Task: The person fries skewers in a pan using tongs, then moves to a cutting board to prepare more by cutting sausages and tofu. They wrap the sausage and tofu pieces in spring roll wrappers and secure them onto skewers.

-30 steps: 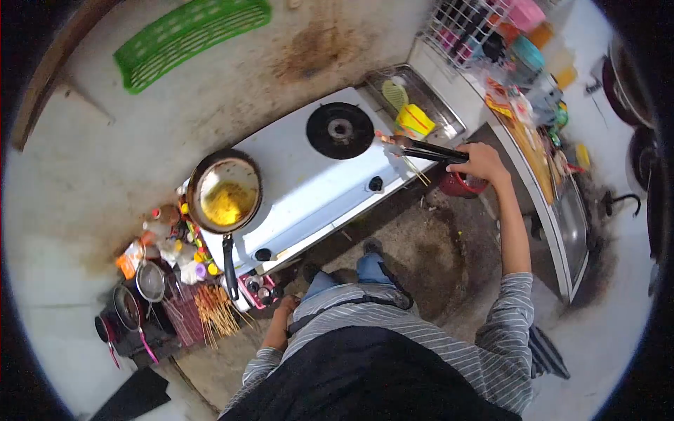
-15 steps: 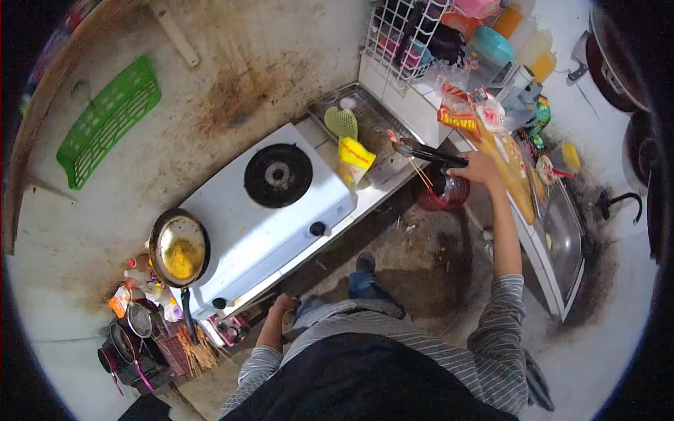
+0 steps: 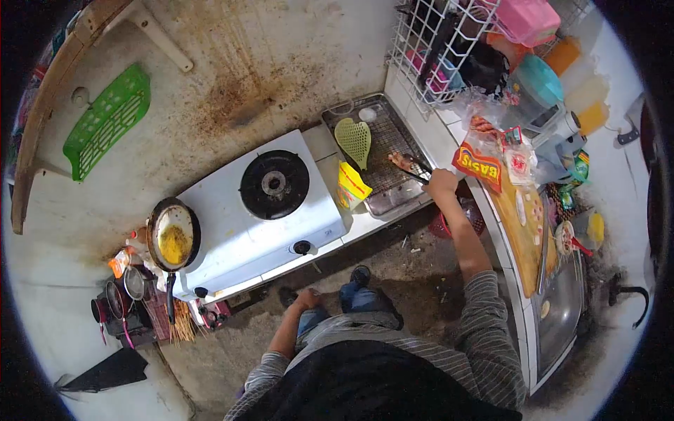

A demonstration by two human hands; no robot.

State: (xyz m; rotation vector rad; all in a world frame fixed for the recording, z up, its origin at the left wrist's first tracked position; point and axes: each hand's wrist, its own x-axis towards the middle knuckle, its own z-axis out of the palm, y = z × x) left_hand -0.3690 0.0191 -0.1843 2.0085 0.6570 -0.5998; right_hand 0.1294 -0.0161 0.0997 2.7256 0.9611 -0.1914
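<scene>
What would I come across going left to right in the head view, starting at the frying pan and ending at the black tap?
Frying pan → black burner → yellow packet → reddish-brown piece of food → tongs → right hand → wooden board → black tap.

A kitchen, shown by the gas stove [image 3: 253,217], frying pan [image 3: 174,235] and what looks like a sink [image 3: 562,309].

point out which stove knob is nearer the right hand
The front knob by the bare burner; the other knob sits near the pan handle, farther from the right hand.
</scene>
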